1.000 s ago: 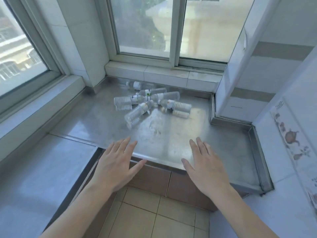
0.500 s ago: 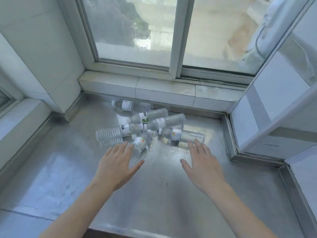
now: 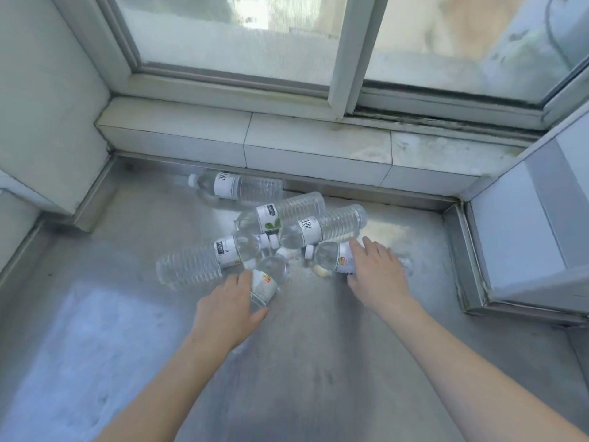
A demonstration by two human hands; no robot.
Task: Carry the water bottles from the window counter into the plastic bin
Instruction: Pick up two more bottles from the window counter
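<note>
Daylight is pouring through the window (image 3: 318, 36), washing the glass pale and glaring off the steel bench (image 3: 392, 231) beside the bottles (image 3: 287, 224). Wide-angle distortion is bending the frame edges; the whole picture is looking slightly soft.

Left hand (image 3: 228, 309) now on nearest bottle (image 3: 267, 283), right hand (image 3: 377, 272) reaching onto right-side bottle (image 3: 333, 257)
</note>
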